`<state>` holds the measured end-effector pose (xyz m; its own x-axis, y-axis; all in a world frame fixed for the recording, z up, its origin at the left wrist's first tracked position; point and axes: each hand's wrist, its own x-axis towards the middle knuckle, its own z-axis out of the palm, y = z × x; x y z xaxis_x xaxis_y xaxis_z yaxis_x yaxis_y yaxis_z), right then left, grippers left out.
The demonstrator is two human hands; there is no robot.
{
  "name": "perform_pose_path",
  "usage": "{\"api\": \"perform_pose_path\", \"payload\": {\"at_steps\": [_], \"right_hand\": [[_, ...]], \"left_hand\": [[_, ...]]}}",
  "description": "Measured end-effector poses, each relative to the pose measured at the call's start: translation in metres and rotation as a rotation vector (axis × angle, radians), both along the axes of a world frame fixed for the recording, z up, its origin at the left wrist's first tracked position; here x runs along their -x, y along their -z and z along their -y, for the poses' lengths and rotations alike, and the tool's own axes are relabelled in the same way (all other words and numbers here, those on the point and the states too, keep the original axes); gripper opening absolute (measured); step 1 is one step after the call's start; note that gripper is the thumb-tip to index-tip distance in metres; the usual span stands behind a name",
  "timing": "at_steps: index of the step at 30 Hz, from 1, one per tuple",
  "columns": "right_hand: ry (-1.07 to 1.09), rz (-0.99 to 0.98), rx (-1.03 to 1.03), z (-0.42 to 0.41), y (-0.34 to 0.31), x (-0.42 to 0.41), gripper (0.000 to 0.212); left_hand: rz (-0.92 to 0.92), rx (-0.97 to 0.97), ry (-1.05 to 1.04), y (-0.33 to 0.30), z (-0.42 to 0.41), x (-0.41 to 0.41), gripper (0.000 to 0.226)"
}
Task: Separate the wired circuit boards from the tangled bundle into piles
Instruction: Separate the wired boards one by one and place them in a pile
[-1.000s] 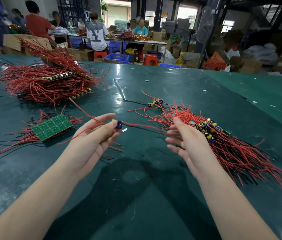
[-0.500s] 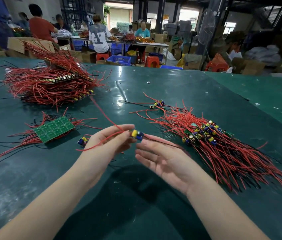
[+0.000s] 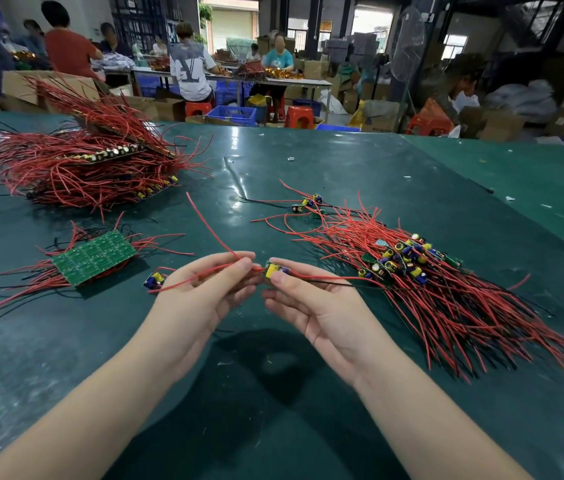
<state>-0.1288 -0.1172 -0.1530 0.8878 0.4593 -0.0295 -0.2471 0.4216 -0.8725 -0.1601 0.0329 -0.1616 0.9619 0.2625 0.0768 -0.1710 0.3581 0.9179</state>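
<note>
Circuit board (image 3: pixel 276 269) — one small wired unit with a yellow part on top — now sits pinched between your two hands above the green table (image 3: pixel 308 393), where a second ago your left hand (image 3: pixel 204 292) held it alone and your right hand (image 3: pixel 322 306) lay open beside the tangled bundle (image 3: pixel 446 292). Your right hand has come across and its thumb and forefinger grip the board, while your left fingers pinch the red leads (image 3: pixel 211 233) just beside it, one lead arching up and away. That suggests the unit is nearly free; its black wire (image 3: pixel 329 279) still trails right into the bundle, so it may snag as you pull. Another loose board (image 3: pixel 154 279) lies on the table just left of your left hand, near the green panel (image 3: pixel 95 258) with its wires. At far left sits a big heap of red-wired boards (image 3: pixel 79 168), and a few stray units (image 3: pixel 308 204) lie beyond the bundle — well apart from your hands. People work at benches behind.
</note>
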Motion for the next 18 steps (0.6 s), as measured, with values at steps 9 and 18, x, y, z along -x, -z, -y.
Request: {"api": "perform_pose_path", "payload": {"at_steps": [9, 18], "right_hand": [[-0.111, 0.066, -0.01, 0.005, -0.007, 0.001, 0.021], [-0.092, -0.031, 0.006, 0.007, -0.006, -0.001, 0.018]], "left_hand": [[-0.243, 0.218, 0.205, -0.012, -0.008, 0.002, 0.022], [-0.115, 0.123, 0.16, -0.011, -0.006, 0.003, 0.016]]}}
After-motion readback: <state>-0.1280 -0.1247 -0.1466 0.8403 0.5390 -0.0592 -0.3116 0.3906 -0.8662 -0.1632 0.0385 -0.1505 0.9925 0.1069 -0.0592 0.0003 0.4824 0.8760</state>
